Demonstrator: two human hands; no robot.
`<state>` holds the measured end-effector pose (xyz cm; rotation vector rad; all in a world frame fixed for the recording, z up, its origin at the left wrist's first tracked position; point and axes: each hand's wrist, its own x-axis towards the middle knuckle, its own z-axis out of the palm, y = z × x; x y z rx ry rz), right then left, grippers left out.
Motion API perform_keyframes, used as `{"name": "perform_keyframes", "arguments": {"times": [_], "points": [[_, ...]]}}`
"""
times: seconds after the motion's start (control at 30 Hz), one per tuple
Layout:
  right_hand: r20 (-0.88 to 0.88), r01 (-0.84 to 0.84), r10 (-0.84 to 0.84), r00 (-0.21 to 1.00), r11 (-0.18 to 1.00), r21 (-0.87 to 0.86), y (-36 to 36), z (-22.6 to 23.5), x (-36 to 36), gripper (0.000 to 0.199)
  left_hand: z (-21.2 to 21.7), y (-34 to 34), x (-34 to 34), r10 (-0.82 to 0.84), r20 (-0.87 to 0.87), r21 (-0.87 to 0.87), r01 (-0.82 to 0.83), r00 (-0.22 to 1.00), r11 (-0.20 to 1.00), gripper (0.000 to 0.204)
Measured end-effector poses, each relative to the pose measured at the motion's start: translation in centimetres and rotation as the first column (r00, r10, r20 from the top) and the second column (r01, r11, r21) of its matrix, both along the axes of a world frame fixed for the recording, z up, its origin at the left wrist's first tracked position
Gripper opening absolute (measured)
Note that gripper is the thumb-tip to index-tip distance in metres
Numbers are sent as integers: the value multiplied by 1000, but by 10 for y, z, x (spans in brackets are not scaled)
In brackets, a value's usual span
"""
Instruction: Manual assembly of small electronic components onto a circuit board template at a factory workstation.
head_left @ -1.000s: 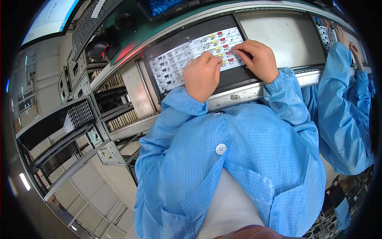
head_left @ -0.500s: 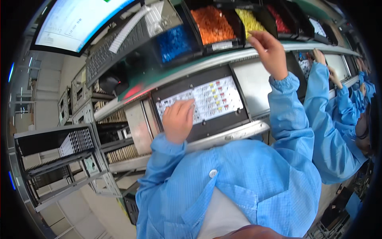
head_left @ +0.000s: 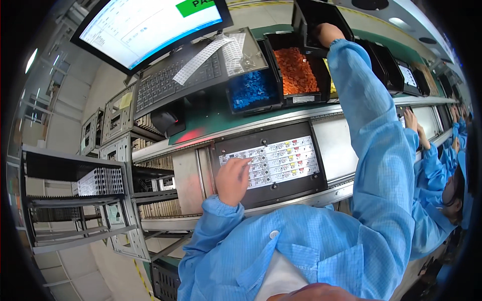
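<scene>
Fingers of my left hand [head_left: 232, 179] rested flat, released, on the thin, fragile board [head_left: 273, 161]; my right hand [head_left: 326, 34] reached into a bin [head_left: 314, 17], its grip hidden.

A lit monitor [head_left: 150, 25] stood above a grey keyboard [head_left: 175, 80]; left of the keyboard, metal racks [head_left: 75, 200] rose over a pale floor [head_left: 75, 281]; ceiling lights [head_left: 399, 22] glowed far right.

Right hand [head_left: 327, 34]: fingers hidden inside black plastic parts bin [head_left: 315, 15], grasp unreadable. Left hand [head_left: 232, 179]: covers left end of white circuit-board panel [head_left: 273, 161]. Panel components too small to identify. Tilted monitor [head_left: 145, 22] cut off by top edge.
</scene>
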<state>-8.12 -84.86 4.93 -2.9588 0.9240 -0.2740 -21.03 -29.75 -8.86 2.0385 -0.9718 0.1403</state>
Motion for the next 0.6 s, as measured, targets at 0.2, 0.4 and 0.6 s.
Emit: {"name": "perform_keyframes", "arguments": {"times": [0.2,0.4,0.6], "points": [[41,-88,92,995,992,-95,13,-7,-3,60,5,2,3,2,-53,27,-1,999,1000,21],[203,-196,170,964,974,114,-15,-8,-2,32,1,9,0,50,-141,-44,-57,989,997,17],[593,-392,11,805,760,518,-69,-21,-33,35,-3,-1,7,14,-182,-83,-29,983,996,15]]}}
